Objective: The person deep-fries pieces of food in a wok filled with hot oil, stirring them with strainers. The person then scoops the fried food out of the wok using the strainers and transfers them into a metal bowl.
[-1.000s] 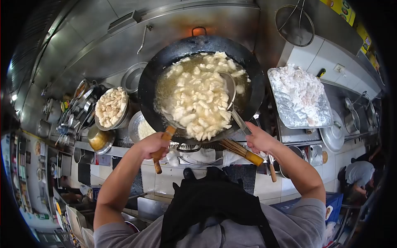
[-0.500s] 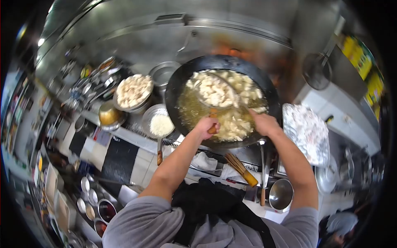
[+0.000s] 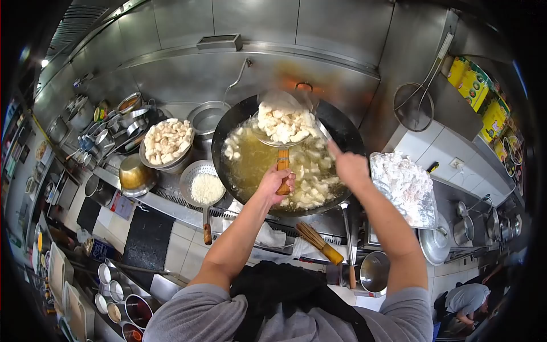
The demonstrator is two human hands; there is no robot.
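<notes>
A big dark wok (image 3: 225,154) holds yellowish oil with pale fried pieces (image 3: 310,191) floating in it. Closed around the wooden handle of a strainer (image 3: 283,162) is my left hand (image 3: 276,183), at the wok's near side. The strainer carries a heap of pale pieces (image 3: 284,122) above the oil. My right hand (image 3: 348,167), over the wok's right edge, grips the handle of a metal ladle (image 3: 323,130). The ladle's bowl is blurred beside the heap, towards the back of the wok.
Left of the wok are a bowl of fried pieces (image 3: 167,141) and a ladle with white bits (image 3: 206,185). At right lies a tray of floured pieces (image 3: 401,185). A bamboo brush (image 3: 320,244) lies in front. Another person (image 3: 464,299) bends at lower right.
The strainer has gone from the wok's near left into the middle and up, now loaded with pieces. The ladle has moved up to the heap. The camera view has also shifted.
</notes>
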